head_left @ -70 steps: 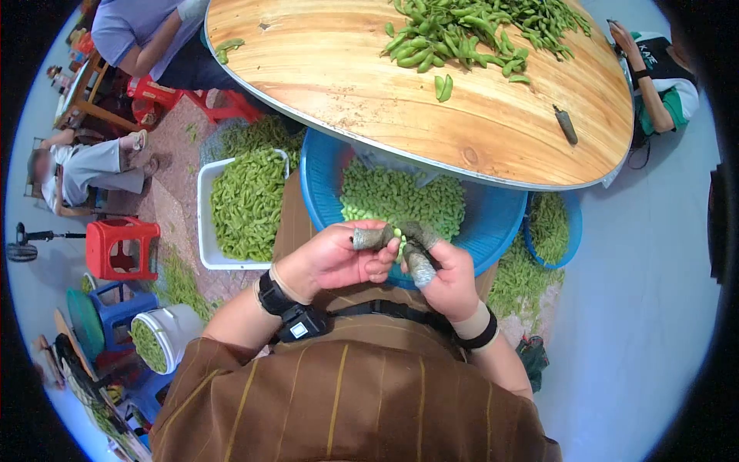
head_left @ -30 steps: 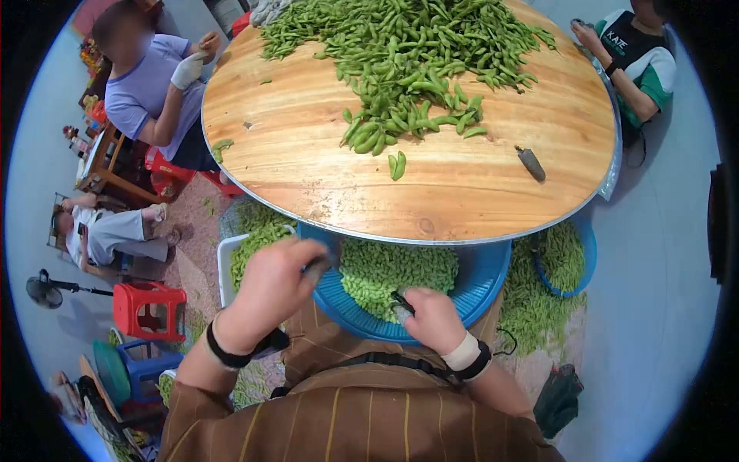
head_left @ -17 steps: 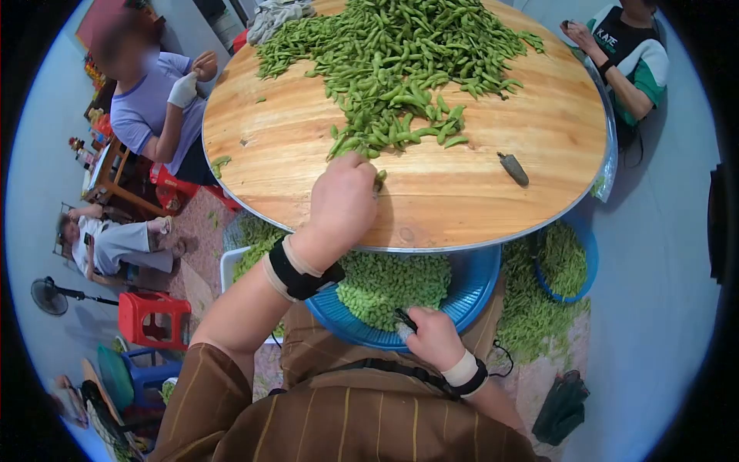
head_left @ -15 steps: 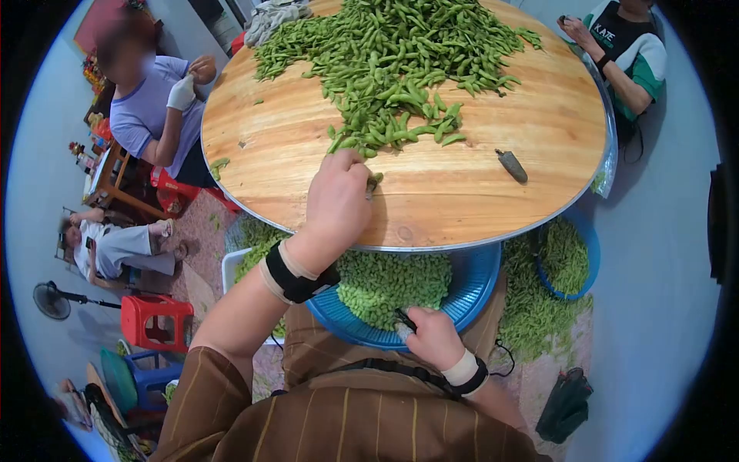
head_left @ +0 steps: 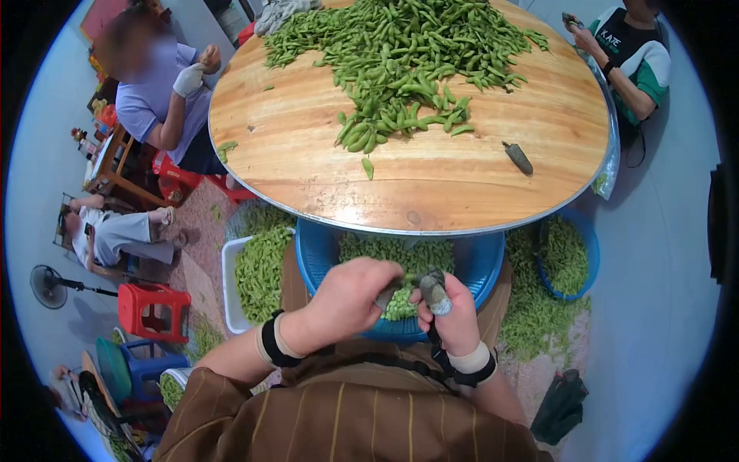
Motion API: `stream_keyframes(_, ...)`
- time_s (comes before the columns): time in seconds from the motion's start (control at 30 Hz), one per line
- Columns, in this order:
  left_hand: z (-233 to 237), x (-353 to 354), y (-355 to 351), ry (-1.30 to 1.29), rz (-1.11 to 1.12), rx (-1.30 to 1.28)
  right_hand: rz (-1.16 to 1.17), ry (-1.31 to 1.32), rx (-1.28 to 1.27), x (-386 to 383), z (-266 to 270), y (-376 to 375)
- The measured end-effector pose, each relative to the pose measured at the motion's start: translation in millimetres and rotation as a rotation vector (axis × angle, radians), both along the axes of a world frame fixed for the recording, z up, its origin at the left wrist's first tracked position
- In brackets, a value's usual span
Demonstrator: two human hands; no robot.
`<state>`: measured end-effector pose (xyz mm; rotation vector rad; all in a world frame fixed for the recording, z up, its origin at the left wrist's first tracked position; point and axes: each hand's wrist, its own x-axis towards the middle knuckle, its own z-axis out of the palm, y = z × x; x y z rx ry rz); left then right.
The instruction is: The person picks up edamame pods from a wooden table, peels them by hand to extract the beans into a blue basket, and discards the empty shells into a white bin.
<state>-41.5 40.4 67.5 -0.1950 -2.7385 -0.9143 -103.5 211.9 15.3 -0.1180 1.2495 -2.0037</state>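
My left hand (head_left: 352, 296) is closed in a pinch over the blue basin (head_left: 483, 271), with a green edamame pod (head_left: 411, 276) at its fingertips. My right hand (head_left: 453, 314) meets it there, fingers closed at the other end of the pod. Dark grey, worn covers sit on its thumb and fingertip; the exact grip is partly hidden. Below both hands, shelled green beans (head_left: 400, 304) lie in the basin on my lap. Beyond them, a large pile of edamame pods (head_left: 416, 54) covers the far part of the round wooden table (head_left: 308, 165).
One loose pod (head_left: 368, 169) and a dark grey finger-shaped piece (head_left: 518, 159) lie on the table. A white tub (head_left: 231, 277) of pods stands left; a blue basket (head_left: 593, 258) and scattered husks (head_left: 539, 331) are right. Two people (head_left: 158, 100) (head_left: 635, 69) work across the table.
My left hand has come back from the table edge to my right hand, bringing a pod. My right hand has risen slightly. A loose pod now lies apart from the pile.
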Motion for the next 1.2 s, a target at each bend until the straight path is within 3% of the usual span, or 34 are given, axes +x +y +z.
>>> stream_keyframes(0.2,-19,29,-1,-0.080,-0.049,0.086,0.190,0.061,0.110,3,-2,2)
stream_keyframes(0.27,-21,34,-4,-0.568,0.081,0.808,0.172,0.511,0.204,6,-3,1)
stream_keyframes(0.3,-32,36,-7,-0.582,0.049,0.853,0.191,0.625,0.312,7,5,0)
stream_keyframes(0.4,-21,34,-13,-0.787,0.052,0.996,0.101,0.463,0.235,13,13,-5)
stream_keyframes(0.67,-39,36,-13,-0.514,0.124,0.913,0.309,0.433,0.341,20,20,-4)
stream_keyframes(0.83,-47,38,-20,-0.480,0.084,0.799,0.295,0.392,0.289,22,11,-11)
stream_keyframes(0.9,-42,38,-24,-0.228,-0.012,0.288,0.328,0.162,0.238,21,10,-13)
stream_keyframes(0.93,-42,38,-26,-0.225,-0.013,0.294,0.329,0.165,0.244,21,14,-14)
stream_keyframes(1.0,-45,40,-31,-0.676,0.026,1.110,0.315,-0.323,0.043,20,24,-17)
stream_keyframes(1.03,-47,41,-33,-0.673,0.028,1.118,0.320,-0.324,0.050,22,22,-18)
stream_keyframes(1.1,-55,45,-37,-0.835,-0.117,2.029,0.327,-0.154,0.002,29,12,-21)
stream_keyframes(1.13,-59,45,-37,-0.828,-0.117,2.036,0.334,-0.154,0.007,28,0,-24)
stream_keyframes(1.2,-67,43,-35,-0.840,-0.203,2.118,0.188,0.839,0.177,24,-19,-34)
